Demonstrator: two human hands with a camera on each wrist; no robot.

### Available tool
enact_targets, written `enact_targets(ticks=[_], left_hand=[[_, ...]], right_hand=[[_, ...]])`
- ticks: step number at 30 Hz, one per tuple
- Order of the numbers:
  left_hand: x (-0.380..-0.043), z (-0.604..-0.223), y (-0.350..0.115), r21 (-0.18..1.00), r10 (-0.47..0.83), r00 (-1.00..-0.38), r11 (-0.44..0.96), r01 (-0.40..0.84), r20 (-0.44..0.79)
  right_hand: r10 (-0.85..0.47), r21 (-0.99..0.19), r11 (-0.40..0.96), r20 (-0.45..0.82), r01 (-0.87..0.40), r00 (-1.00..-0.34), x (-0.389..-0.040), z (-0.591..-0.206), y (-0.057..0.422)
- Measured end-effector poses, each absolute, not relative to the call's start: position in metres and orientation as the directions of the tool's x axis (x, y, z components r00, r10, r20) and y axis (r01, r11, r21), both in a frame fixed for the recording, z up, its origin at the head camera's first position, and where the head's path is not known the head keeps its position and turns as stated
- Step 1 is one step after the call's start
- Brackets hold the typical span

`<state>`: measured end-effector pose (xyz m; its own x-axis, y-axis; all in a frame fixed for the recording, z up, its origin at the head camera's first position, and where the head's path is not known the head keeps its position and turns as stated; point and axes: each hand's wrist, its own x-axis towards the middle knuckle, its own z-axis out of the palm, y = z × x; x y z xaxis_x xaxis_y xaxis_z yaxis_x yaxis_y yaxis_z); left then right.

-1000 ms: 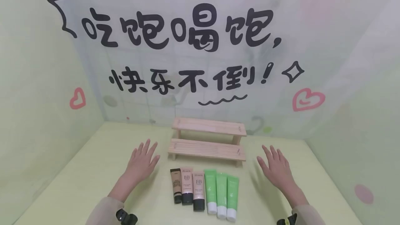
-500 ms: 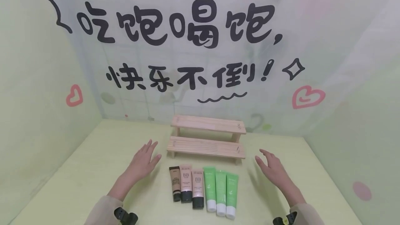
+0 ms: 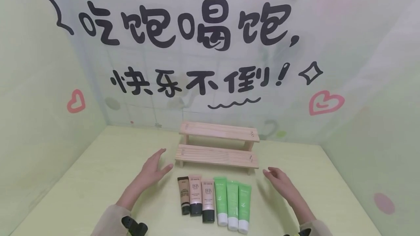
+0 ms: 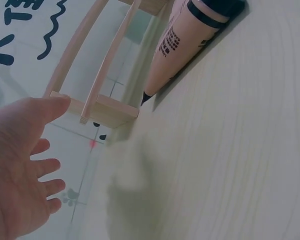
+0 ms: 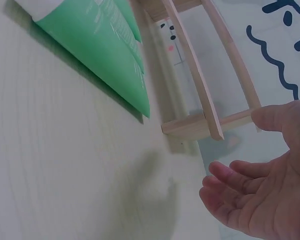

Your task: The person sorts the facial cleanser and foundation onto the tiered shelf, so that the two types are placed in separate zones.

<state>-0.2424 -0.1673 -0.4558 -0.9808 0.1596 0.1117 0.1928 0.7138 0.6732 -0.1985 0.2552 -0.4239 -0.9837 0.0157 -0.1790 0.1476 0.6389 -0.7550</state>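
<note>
Pale tabletop (image 3: 154, 210): six tubes (image 3: 208, 199), long axes fore-and-aft; brown tube (image 3: 185, 194) inward of left hand (image 3: 152, 169), outermost green tube (image 3: 244, 205) inward of right hand (image 3: 280, 181) (both hands empty, thumbs apart from fingers); wooden stand (image 3: 216, 155) behind.

The left sleeve (image 3: 111, 223) is pale beige, plain and loose, its cuff stopping short of the bare left hand (image 3: 150, 172). Just beside that sleeve sits a black, blocky left wrist device (image 3: 131, 225). Well apart from the left sleeve show a matching right sleeve (image 3: 316, 228) and a partly cut-off black right wrist device (image 3: 306, 232).
</note>
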Motion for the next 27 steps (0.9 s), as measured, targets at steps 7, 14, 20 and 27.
enact_targets(ticks=[7,14,20,27], left_hand=[[-0.252,-0.465,-0.163,0.751,0.154,-0.983,0.637,0.175,0.099],[-0.262,-0.473,-0.161,0.804,0.153,-0.986,0.577,0.139,0.06],[-0.269,-0.478,-0.159,0.824,0.149,-0.988,0.553,0.124,0.048],[-0.276,-0.482,-0.157,0.847,0.14,-0.99,0.522,0.096,0.025]], right_hand=[[0.042,-0.837,0.499,-0.236,0.225,-0.971,-0.194,-0.433,0.247],[0.074,-0.842,0.455,-0.287,0.288,-0.955,-0.189,-0.439,0.236],[0.094,-0.824,0.46,-0.323,0.329,-0.942,-0.186,-0.444,0.227],[0.101,-0.783,0.514,-0.35,0.35,-0.931,-0.183,-0.448,0.222]])
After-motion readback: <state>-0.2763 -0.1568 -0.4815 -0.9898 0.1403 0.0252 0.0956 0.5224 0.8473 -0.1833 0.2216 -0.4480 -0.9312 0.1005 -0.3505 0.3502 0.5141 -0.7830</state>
